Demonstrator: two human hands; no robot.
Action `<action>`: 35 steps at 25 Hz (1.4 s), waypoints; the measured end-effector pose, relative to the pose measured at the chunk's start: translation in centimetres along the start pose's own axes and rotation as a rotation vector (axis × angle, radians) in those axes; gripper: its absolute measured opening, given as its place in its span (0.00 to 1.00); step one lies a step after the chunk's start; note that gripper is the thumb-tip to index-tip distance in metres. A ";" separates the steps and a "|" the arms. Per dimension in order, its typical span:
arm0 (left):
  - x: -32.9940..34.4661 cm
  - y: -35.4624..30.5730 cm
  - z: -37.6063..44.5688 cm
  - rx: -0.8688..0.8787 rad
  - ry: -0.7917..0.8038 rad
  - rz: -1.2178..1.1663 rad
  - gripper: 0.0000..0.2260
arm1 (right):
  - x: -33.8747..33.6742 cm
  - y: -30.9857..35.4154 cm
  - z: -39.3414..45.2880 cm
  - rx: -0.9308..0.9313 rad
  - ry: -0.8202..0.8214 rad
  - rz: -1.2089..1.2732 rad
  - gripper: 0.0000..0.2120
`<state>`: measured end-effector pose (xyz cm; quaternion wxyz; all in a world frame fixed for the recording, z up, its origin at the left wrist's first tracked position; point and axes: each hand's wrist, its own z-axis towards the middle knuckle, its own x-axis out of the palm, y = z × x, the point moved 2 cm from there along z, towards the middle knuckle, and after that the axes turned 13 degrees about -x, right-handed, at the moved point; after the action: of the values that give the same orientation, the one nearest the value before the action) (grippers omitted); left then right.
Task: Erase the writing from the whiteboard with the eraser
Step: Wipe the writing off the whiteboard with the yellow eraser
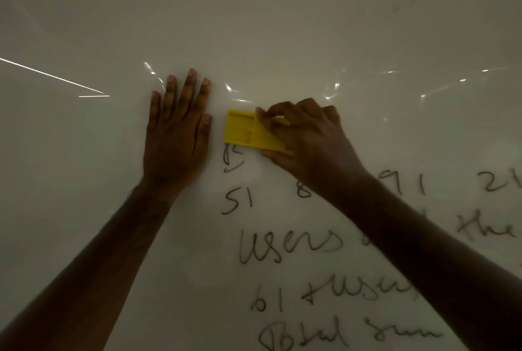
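The whiteboard (282, 26) fills the whole view in dim light. My right hand (305, 141) grips a yellow eraser (243, 130) and presses it flat on the board, its left end sticking out past my fingers. Just under the eraser lies a half-wiped mark (233, 158). Dark handwriting (291, 246) covers the lower right: numbers such as 51, then lines of words, partly hidden by my right forearm. My left hand (178, 136) rests flat on the board with fingers spread, a short gap left of the eraser, holding nothing.
The upper half and the left side of the board carry no writing. Bright reflections of lights streak across the board at mid height, with a long one at the left (50, 75).
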<state>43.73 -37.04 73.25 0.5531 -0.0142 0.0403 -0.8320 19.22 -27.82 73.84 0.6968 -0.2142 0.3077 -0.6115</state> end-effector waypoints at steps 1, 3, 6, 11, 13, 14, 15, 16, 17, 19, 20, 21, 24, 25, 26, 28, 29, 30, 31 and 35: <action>0.0 0.0 -0.1 0.001 -0.001 -0.006 0.26 | 0.3 1.0 -0.4 -0.030 0.018 0.002 0.32; -0.1 0.1 -0.2 -0.004 0.000 -0.016 0.26 | 0.5 2.4 -2.1 -0.099 0.046 0.009 0.31; -0.2 0.0 -0.3 -0.013 0.002 -0.021 0.26 | -0.5 1.5 -4.5 -0.139 0.097 0.044 0.30; -0.2 0.3 -0.2 -0.008 0.011 -0.029 0.26 | -1.1 -0.7 -1.2 -0.040 0.070 0.015 0.31; -0.2 0.5 -0.1 0.005 0.022 -0.052 0.25 | -0.3 0.5 0.6 -0.033 0.069 -0.019 0.32; -0.2 0.6 0.0 0.012 0.020 -0.059 0.25 | 0.1 1.2 1.2 -0.034 0.071 -0.029 0.32; -0.2 0.7 -0.1 0.016 0.016 -0.061 0.25 | 0.4 2.0 1.3 -0.040 0.068 -0.033 0.32; -0.2 0.7 -0.1 0.014 0.010 -0.061 0.26 | 0.6 2.7 1.0 -0.050 0.062 -0.027 0.31; -0.3 0.6 -0.2 0.009 0.007 -0.060 0.26 | 0.7 3.4 0.3 -0.072 0.056 -0.014 0.31; -0.4 0.4 -0.3 0.003 0.010 -0.056 0.26 | 0.7 4.2 -1.9 -0.138 0.054 0.014 0.30; -0.4 0.4 -0.3 0.003 0.011 -0.056 0.25 | 0.6 4.1 -3.1 -0.162 0.061 0.021 0.30; -0.4 0.5 -0.2 0.006 0.009 -0.056 0.25 | 0.4 3.6 -4.1 -0.172 0.073 0.025 0.30; -0.5 0.5 -0.3 0.003 0.000 -0.061 0.25 | -0.5 1.2 -4.4 -0.115 0.094 0.017 0.30; -0.5 0.5 -0.3 0.003 -0.002 -0.059 0.25 | -0.7 0.7 -3.6 -0.085 0.075 0.012 0.30; -0.4 0.5 -0.2 0.005 -0.003 -0.056 0.25 | -0.7 0.6 -2.6 -0.058 0.059 0.009 0.30; -0.5 0.6 -0.2 0.010 -0.005 -0.049 0.25 | -0.1 1.8 -0.8 -0.039 0.039 0.013 0.31; -0.5 0.6 -0.3 0.008 -0.004 -0.047 0.25 | 0.4 2.9 -0.3 -0.053 0.037 0.023 0.31; -0.5 0.5 -0.4 0.006 -0.002 -0.046 0.25 | 0.9 4.3 -0.4 -0.087 0.036 0.035 0.31; -0.5 0.5 -0.4 0.005 0.001 -0.048 0.25 | 1.3 5.6 -1.0 -0.136 0.038 0.044 0.31; -0.6 0.5 -0.4 0.010 0.002 -0.042 0.25 | 1.2 6.6 -5.8 -0.270 0.056 0.065 0.27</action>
<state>44.36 -36.63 72.80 0.5356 -0.0114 0.0365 -0.8436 20.04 -27.46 65.08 0.6722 -0.2786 0.4132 -0.5475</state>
